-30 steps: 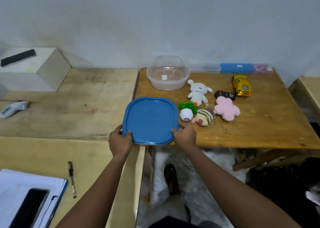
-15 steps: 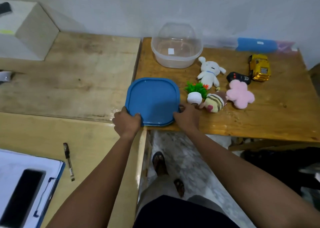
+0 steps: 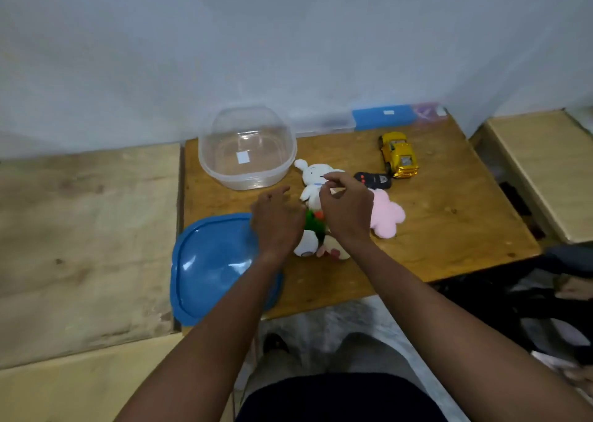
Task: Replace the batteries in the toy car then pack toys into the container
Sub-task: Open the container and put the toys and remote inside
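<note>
The clear plastic container (image 3: 247,181) stands open at the back of the brown table. Its blue lid (image 3: 208,267) lies flat at the table's front left corner, with my left forearm over it. My left hand (image 3: 277,219) hovers with relaxed fingers beside a green toy (image 3: 313,221) and a white ball toy (image 3: 305,248). My right hand (image 3: 348,203) is over the white bunny plush (image 3: 313,178), fingers loosely curled, holding nothing. It half hides a striped plush (image 3: 333,252). The pink flower plush (image 3: 386,216), black remote (image 3: 373,180) and yellow toy car (image 3: 399,153) lie to the right.
A blue and clear flat box (image 3: 382,117) lies along the wall behind the car. A paler wooden table (image 3: 90,229) adjoins on the left and a bench (image 3: 539,171) stands to the right. The table's front edge ends above the floor and my legs.
Both hands let go of the blue lid, which now lies on the table corner. They moved forward to the cluster of plush toys. The view shifted right.
</note>
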